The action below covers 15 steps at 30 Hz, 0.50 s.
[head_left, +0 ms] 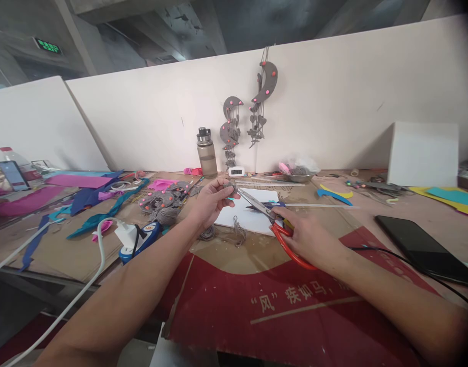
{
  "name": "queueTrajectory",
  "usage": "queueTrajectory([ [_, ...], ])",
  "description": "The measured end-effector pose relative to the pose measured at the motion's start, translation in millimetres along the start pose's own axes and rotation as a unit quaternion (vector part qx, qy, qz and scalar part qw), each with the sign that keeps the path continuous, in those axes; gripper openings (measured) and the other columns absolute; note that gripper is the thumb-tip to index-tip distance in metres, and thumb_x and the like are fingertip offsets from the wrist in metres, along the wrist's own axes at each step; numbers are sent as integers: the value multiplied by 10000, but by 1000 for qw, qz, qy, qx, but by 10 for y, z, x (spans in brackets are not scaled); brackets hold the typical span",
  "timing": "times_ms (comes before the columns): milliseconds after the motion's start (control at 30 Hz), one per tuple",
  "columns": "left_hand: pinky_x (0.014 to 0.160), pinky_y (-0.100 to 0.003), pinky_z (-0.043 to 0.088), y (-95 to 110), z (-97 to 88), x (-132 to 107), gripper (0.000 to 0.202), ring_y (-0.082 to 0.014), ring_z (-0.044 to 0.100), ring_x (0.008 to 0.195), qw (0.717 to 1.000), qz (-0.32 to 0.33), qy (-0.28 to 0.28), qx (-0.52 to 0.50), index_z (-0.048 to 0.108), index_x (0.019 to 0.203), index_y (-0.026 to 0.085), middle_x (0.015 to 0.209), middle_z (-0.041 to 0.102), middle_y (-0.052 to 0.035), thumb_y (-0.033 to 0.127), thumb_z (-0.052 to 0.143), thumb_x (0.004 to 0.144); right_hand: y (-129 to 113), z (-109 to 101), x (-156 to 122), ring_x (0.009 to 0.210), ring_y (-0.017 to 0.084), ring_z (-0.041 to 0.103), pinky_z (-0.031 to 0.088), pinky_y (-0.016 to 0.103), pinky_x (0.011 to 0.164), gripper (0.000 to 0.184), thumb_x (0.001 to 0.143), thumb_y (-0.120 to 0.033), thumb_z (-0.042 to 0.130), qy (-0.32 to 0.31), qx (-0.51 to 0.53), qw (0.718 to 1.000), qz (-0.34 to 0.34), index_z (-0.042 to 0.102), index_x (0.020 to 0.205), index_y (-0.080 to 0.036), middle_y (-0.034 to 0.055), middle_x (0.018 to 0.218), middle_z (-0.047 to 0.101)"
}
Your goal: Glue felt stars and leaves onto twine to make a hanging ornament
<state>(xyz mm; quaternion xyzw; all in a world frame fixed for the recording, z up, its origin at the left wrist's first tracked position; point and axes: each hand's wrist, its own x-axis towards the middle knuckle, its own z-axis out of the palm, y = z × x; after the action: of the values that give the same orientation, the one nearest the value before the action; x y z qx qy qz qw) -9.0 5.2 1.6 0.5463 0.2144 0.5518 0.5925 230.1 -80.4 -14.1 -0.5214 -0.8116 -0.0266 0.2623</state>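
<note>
My right hand (309, 237) grips red-handled scissors (283, 239), their long metal blades pointing up and to the left. The blade tips reach the fingers of my left hand (214, 200). That hand is closed in a pinch on a small grey piece (232, 188), mostly hidden by the fingertips; its exact kind is unclear. Under both hands lies a white sheet (234, 216). Grey cord (239, 232) is loosely coiled just in front of the sheet. Left of my left hand sits a heap of grey yarn and grey pieces with pink dots (165, 204).
A water bottle (207, 155) and small digital clock (236, 172) stand by the white partition (161, 112), where grey moon-shaped hangings (270, 81) hang. A black phone (425, 247) lies right. A power strip (140, 244) with a white cable and coloured scraps (81, 180) are left.
</note>
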Motion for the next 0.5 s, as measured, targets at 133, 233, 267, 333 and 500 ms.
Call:
queueTrajectory([
  [133,503,-199,442,-12,-9,-1,250,-106,610,651,1000,3,-4,5,580,848,136,759,596,-2,231,763,705,4,-5,3,538,154,556,358,239,535,380,851,-308,520,2,-5,1000,6,586,1208,-198,41,733,686],
  [233,498,-189,410,-23,-15,1,206,-84,577,618,1000,11,-16,3,591,827,126,725,591,-3,219,745,727,5,-15,2,534,153,553,350,237,530,370,848,-298,526,2,-10,1000,6,590,1197,-195,37,714,680],
  [267,500,-188,402,-26,-16,2,197,-81,568,611,1000,14,-20,3,596,827,125,713,590,-3,217,741,731,6,-14,1,533,152,552,348,236,528,369,849,-299,528,2,-11,1000,5,590,1197,-195,35,709,679],
  [333,507,-190,394,-33,-16,2,188,-79,557,602,1000,20,-23,7,604,837,127,697,592,-4,215,737,736,12,-6,-1,542,155,557,345,236,527,371,850,-304,532,6,-14,1000,3,586,1202,-197,33,705,676],
  [500,529,-200,395,-52,-22,4,170,-86,547,595,999,28,-31,27,612,854,135,657,597,-8,223,720,756,29,25,0,554,158,562,354,243,550,370,850,-294,532,16,-27,999,-15,582,1202,-193,38,722,682],
])
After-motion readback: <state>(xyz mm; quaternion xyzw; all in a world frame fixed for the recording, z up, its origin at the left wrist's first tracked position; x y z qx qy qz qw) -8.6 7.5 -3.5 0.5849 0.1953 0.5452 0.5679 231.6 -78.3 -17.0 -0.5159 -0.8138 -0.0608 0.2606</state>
